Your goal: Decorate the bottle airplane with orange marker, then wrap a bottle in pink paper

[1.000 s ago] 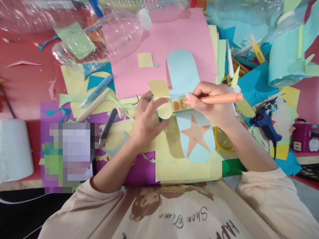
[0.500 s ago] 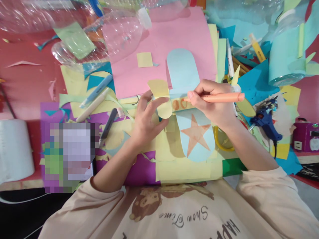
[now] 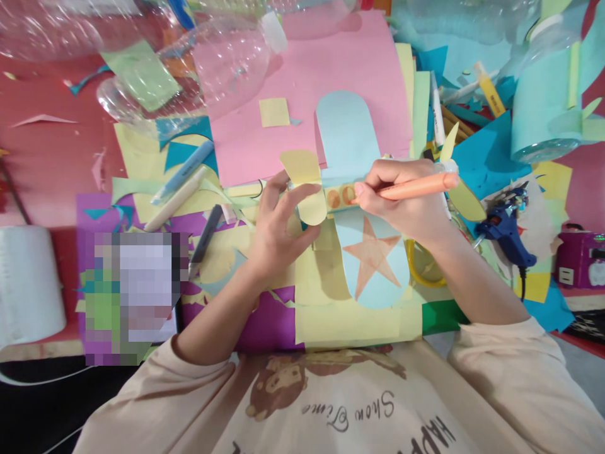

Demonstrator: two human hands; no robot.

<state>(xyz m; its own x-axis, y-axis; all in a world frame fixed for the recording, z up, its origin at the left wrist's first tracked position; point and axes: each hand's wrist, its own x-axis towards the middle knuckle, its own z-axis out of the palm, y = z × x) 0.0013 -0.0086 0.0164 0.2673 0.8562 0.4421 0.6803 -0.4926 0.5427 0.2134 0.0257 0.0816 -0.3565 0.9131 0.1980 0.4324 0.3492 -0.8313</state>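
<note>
My right hand [image 3: 401, 195] is closed round an orange marker pen [image 3: 420, 186], its tip low over a yellow paper strip [image 3: 330, 213]. Two orange circles are drawn on that strip, the right one partly beside my fingers. My left hand [image 3: 281, 227] grips a yellow paper cutout [image 3: 309, 211] at the strip's left end, index finger lying on top of it. Behind the strip extends a rounded light-blue paper piece [image 3: 347, 129]. Nearer to me lies another rounded light-blue piece [image 3: 399, 284] bearing an orange star [image 3: 371, 258].
Pink paper [image 3: 302, 69] and clear plastic bottles [image 3: 227, 69] lie at the back. On the right are a blue glue gun [image 3: 508, 233], a wide bottle [image 3: 546, 113] and a yellow marker [image 3: 489, 91]. Several markers [image 3: 182, 173] and paper scraps are on the left, near a blurred-out patch [image 3: 142, 296].
My right hand has shifted slightly and the marker tilts differently, its rear end nearer my wrist. The right circle looks more filled. My left hand stays in place.
</note>
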